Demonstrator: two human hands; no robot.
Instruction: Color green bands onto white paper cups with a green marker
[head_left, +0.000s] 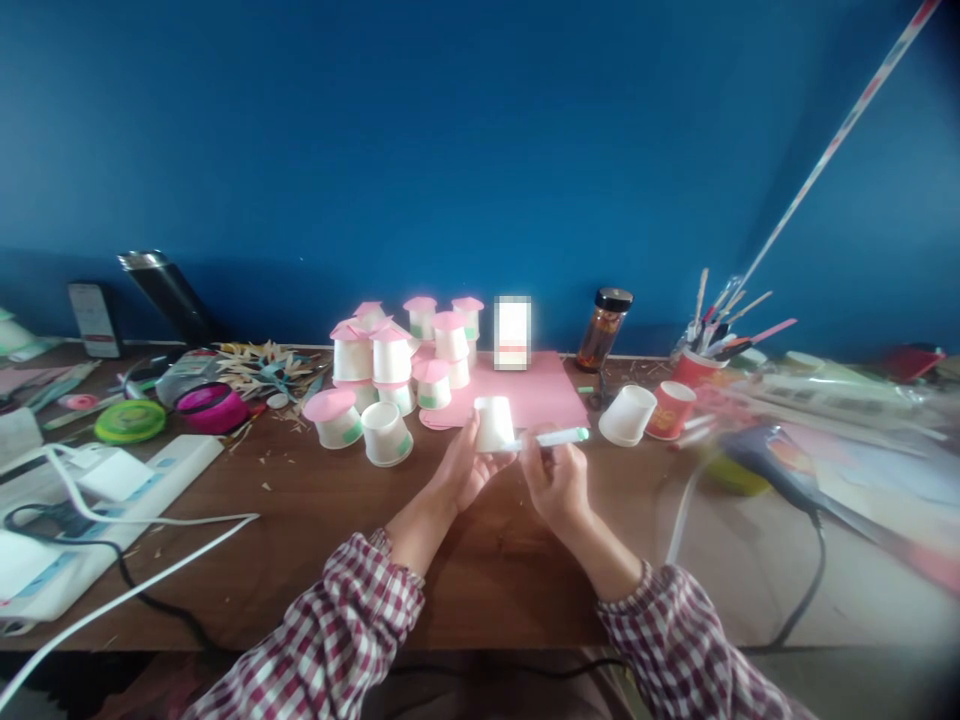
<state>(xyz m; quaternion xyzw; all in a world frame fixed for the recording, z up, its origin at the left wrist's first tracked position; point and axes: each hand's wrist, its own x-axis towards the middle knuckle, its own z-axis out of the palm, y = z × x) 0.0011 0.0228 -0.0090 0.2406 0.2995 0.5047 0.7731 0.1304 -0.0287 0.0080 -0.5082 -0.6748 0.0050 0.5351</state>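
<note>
My left hand [466,468] is closed around a small white paper cup [494,424], held just above the table with its narrower end up. In my right hand [556,472] is a pale marker pen [564,437] with a green end, its tip side pointing left at the cup's lower edge. Whether the tip touches the cup I cannot tell. To the left stand several upturned cups with pink paper tops [391,352], some stacked, some with green patches. A white cup with a green patch [386,434] and no pink top sits in front of them.
Behind my hands lies a pink sheet [536,385]. White cups [627,415] and a red cup [672,409] stand to the right, near a glue gun [772,465] with a cord. A power strip [161,500] with cables lies left, a dark bottle [609,325] at the back.
</note>
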